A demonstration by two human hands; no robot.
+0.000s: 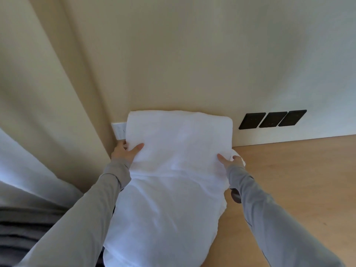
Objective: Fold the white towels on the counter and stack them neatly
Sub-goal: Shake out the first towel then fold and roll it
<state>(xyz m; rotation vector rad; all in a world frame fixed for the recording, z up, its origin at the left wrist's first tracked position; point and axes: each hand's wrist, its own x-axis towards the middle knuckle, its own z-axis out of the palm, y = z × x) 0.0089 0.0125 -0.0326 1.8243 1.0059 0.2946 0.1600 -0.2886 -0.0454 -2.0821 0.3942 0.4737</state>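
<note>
A folded white towel (pixel 179 135) is held up against the cream wall, above the wooden counter (pixel 289 170). My left hand (pixel 126 151) grips its left edge, thumb on the front. At the right edge my right hand (pixel 232 160) pinches the cloth, thumb on the front as well. Below the held towel lies more white towel (pixel 165 214), rumpled, reaching down to the bottom of the view. Where one towel ends and the other begins is hard to tell.
Three black wall plates (pixel 272 119) sit low on the wall to the right. A white wall plate (pixel 119 131) peeks out behind the towel's left edge. A pale curtain (pixel 28 151) hangs at the left. A small dark object (pixel 235 197) shows beside my right sleeve.
</note>
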